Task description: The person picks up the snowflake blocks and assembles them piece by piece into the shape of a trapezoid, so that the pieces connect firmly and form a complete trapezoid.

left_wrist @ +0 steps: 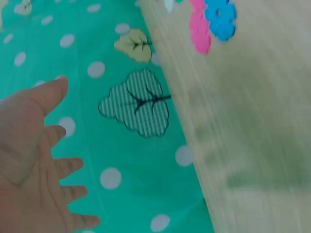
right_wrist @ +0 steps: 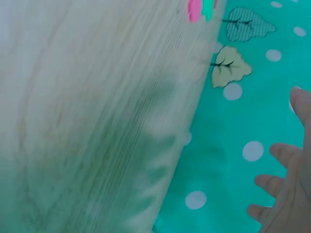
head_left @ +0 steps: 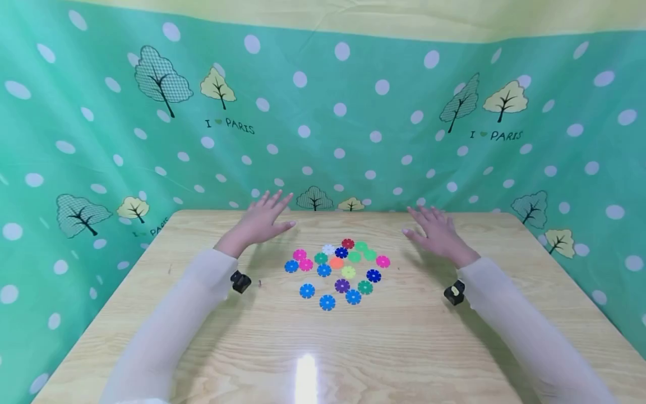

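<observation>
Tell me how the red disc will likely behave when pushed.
The red disc probably slides rather than rolls, since it lies flat on the table. It looks thin, so likely light. Its notched rim might catch the dark blue disc beside it.

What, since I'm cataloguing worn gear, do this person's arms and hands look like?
Both arms wear long, plain, off-white fabric sleeves ending at the wrists. The left hand and right hand are bare, without gloves. A small, black, boxy device sits at the left wrist; a similar black device at the right shows a pale yellowish patch. No cables are visible.
</observation>
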Tool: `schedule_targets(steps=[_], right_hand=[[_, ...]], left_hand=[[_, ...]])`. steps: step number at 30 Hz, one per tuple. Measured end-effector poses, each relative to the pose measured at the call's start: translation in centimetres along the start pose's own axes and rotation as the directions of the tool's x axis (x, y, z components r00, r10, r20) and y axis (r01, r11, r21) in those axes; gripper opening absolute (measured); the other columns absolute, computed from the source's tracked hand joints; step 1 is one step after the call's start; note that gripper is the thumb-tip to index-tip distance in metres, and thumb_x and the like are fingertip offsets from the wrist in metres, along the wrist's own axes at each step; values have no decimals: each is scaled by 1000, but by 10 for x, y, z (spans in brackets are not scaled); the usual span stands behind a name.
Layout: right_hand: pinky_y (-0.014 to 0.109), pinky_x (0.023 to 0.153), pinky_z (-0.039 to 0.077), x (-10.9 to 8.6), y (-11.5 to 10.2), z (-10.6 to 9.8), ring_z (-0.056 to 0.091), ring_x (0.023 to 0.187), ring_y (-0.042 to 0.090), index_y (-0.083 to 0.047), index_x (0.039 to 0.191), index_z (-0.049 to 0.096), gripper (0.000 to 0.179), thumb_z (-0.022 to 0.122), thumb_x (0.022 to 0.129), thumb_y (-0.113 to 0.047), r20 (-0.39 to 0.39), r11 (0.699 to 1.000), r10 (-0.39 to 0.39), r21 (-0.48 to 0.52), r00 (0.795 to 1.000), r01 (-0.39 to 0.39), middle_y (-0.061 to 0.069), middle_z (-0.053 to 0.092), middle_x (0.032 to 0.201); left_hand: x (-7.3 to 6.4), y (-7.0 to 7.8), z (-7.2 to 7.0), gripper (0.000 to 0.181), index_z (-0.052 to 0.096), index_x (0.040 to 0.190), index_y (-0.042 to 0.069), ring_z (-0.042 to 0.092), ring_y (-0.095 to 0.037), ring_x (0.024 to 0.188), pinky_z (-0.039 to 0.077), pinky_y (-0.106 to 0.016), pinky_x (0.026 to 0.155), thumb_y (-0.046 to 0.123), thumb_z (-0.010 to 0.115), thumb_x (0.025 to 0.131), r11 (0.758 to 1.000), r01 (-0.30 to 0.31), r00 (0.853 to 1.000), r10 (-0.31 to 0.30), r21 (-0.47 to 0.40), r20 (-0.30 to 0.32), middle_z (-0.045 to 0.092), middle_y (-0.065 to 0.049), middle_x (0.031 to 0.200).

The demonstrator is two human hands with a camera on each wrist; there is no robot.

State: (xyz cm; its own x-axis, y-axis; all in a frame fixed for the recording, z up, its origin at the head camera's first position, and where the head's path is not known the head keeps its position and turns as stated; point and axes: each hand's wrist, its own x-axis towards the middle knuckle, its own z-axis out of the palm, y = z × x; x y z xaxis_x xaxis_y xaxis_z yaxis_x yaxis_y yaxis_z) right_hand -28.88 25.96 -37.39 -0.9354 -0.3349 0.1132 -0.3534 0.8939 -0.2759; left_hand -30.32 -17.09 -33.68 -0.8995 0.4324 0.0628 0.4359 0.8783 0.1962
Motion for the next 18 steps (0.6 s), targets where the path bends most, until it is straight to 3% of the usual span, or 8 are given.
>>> schedule_targets(steps=[6,12,15,18], right_hand=[[73,102,0,-6,-10,-1,7,138,50,-11,150,23,68,47,96,-45,-41,997,-66,37,997,67,23,14,154],[67,107,2,-11,-13,-6,8,140,46,-8,149,26,66,49,96,-41,-67,993,-73,86,995,79,23,16,154],[65,108,5,-13,-12,-2,12,139,45,-6,148,26,66,51,96,-39,-66,984,-83,153,994,93,23,19,153],[64,109,11,-17,-13,7,16,139,44,-5,147,27,66,53,95,-36,-42,964,-86,248,995,94,23,23,152]], left_hand=[[-17,12,9,75,15,152,15,5,-45,140,8,-64,109,45,51,94,992,-84,996,82,-93,-32,12,-17,156],[-28,21,13,74,18,151,15,10,-40,142,13,-59,111,41,56,93,979,-133,989,122,-154,-83,16,-15,156],[-31,21,18,73,22,151,14,17,-37,141,18,-57,111,37,59,92,960,-144,986,120,-241,-112,22,-14,154],[-36,21,24,72,26,149,11,24,-36,139,22,-55,110,30,63,91,917,-127,988,85,-377,-125,28,-14,152]])
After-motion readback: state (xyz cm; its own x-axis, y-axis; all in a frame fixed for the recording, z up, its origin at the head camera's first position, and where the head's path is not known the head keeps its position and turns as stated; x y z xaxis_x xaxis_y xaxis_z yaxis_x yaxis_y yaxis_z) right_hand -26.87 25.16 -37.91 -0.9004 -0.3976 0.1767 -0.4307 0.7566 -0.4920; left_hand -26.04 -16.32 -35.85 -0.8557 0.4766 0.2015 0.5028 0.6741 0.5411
